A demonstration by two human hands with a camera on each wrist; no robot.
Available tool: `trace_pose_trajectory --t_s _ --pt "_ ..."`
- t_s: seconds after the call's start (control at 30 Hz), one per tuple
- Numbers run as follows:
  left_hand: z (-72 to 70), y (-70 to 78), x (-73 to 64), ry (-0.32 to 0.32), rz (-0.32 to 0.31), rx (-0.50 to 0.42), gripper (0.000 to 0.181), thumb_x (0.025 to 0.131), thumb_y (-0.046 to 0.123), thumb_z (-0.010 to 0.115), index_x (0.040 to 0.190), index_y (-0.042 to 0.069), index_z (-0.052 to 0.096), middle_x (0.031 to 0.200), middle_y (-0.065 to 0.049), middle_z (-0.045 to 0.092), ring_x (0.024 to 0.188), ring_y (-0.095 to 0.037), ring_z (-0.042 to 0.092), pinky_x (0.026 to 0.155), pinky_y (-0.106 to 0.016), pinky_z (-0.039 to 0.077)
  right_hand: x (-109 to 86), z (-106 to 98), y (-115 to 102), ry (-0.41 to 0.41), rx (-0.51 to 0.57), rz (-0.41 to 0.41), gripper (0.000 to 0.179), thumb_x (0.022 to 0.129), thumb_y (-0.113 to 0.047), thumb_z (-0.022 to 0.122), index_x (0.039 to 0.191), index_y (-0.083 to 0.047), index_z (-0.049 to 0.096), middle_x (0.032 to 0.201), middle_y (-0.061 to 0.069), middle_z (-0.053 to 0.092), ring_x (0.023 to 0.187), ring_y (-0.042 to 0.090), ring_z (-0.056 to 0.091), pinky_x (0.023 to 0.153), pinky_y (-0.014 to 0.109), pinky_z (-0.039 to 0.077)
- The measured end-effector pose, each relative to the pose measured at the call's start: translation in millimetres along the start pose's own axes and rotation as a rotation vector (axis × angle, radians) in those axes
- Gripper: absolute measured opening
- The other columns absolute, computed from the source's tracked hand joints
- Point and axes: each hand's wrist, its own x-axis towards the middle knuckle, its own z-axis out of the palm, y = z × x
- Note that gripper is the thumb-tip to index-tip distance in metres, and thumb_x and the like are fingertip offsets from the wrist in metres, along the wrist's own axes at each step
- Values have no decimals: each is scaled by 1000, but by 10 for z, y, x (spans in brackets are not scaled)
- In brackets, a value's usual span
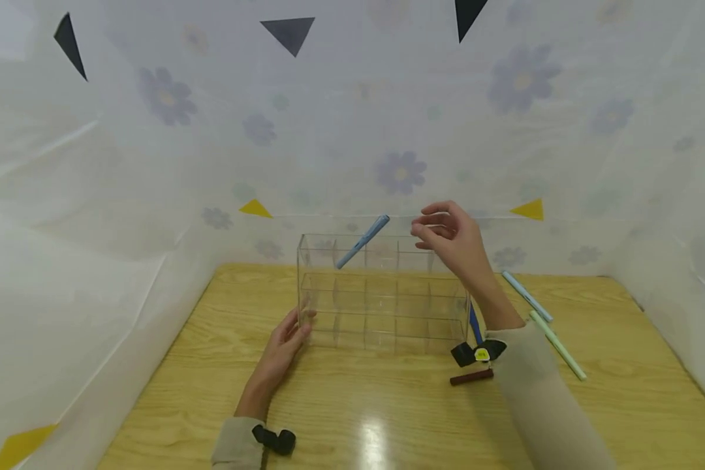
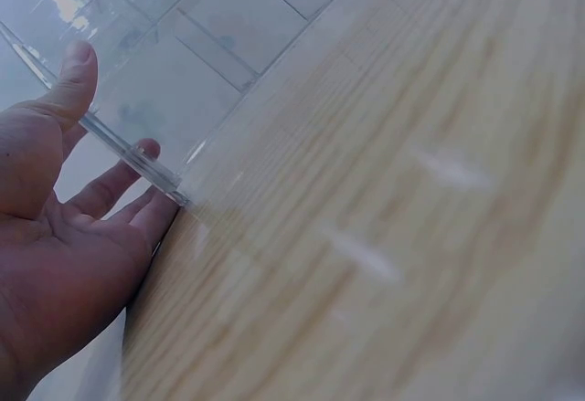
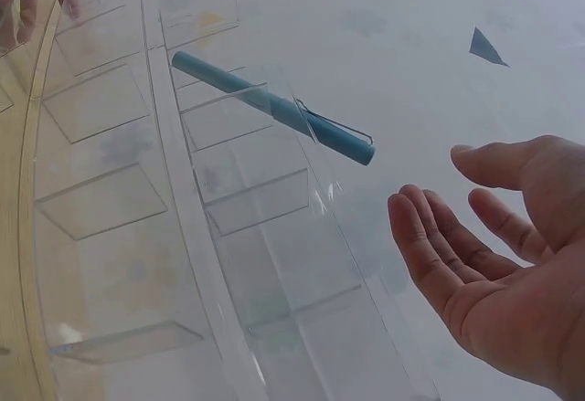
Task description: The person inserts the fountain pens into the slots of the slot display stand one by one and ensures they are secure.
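A clear acrylic organizer [image 1: 382, 314] with tiers of divided compartments stands on the table. In its top tier, toward the left, a blue pen [image 1: 362, 242] leans with its clip end up to the right; the right wrist view shows the same blue pen [image 3: 274, 109] aslant. My right hand [image 1: 449, 238] hovers over the organizer's right end, fingers spread loosely and holding nothing, apart from the pen. My left hand [image 1: 284, 339] rests against the organizer's lower left side. The left wrist view shows its thumb [image 2: 78, 77] in front of the edge and fingers along the outer side.
Right of the organizer lie a light blue pen [image 1: 527, 296], a light green pen [image 1: 558, 344], a dark blue pen [image 1: 475, 324] partly behind the right wrist, and a dark maroon pen [image 1: 472, 377]. A flowered white curtain [image 1: 341, 130] hangs behind the wooden table [image 1: 341, 418] and at its sides.
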Motion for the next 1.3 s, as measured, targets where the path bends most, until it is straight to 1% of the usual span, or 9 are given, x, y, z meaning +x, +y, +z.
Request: trace_pose_trajectory --t_s 0.2,0.3,0.37,0.5,0.6,0.77,0.93,1.13,1.3 --pt "-34 -22 -52 23 -13 -5 55 109 17 53 161 14 34 153 -19 46 147 -33 35 104 -32 42 -295 -199 -2 44 -42 -27 29 100 -9 68 127 -1 60 117 24 67 96 16 72 78 31 59" --pt "-29 -25 -73 35 -16 -8 55 109 17 53 161 12 34 153 -17 47 147 -33 35 103 -27 42 -436 -333 0 62 -31 -40 30 100 -6 68 128 -1 60 117 25 67 98 19 71 78 32 59" --pt "-25 -17 -84 39 -17 -10 55 109 17 53 161 12 34 152 -17 47 147 -34 35 102 -26 42 -526 -417 1 78 -37 -45 30 100 -5 68 129 -1 61 117 22 67 100 21 71 78 30 58" --pt "-7 3 -91 35 -14 -17 54 109 18 53 161 14 36 153 -16 47 147 -34 35 104 -27 42 -693 -562 12 117 -45 -38 32 99 -3 67 130 0 61 115 18 68 102 21 69 78 27 58" --pt "9 7 -85 27 -8 -20 55 110 17 52 161 17 35 153 -16 46 148 -35 34 105 -30 42 -796 -659 39 142 -69 -23 33 99 -2 67 131 1 60 115 16 69 101 17 68 78 25 58" --pt "26 -20 -44 30 3 -4 55 109 17 52 161 15 35 152 -17 48 147 -36 35 105 -31 41 -969 -816 90 189 -97 9 34 99 -1 66 133 2 60 115 12 70 101 14 68 77 22 57" --pt "39 -39 -34 16 -9 -7 55 109 18 53 161 14 36 152 -18 47 146 -34 37 105 -31 42 -1154 -938 144 233 -111 38 35 98 1 66 132 3 60 113 7 70 100 11 68 76 20 56" --pt "27 -65 -49 29 -5 -6 55 109 16 53 161 15 36 152 -19 48 146 -36 37 104 -28 42 -1312 -1075 242 264 -158 65 37 98 1 66 135 2 60 114 6 71 97 10 69 77 18 55" --pt "32 -63 -47 29 -15 -14 54 109 17 54 160 18 38 152 -17 49 146 -35 37 102 -28 44 -1408 -1196 349 304 -143 74 36 98 3 66 133 4 61 112 3 73 98 8 68 77 17 55"
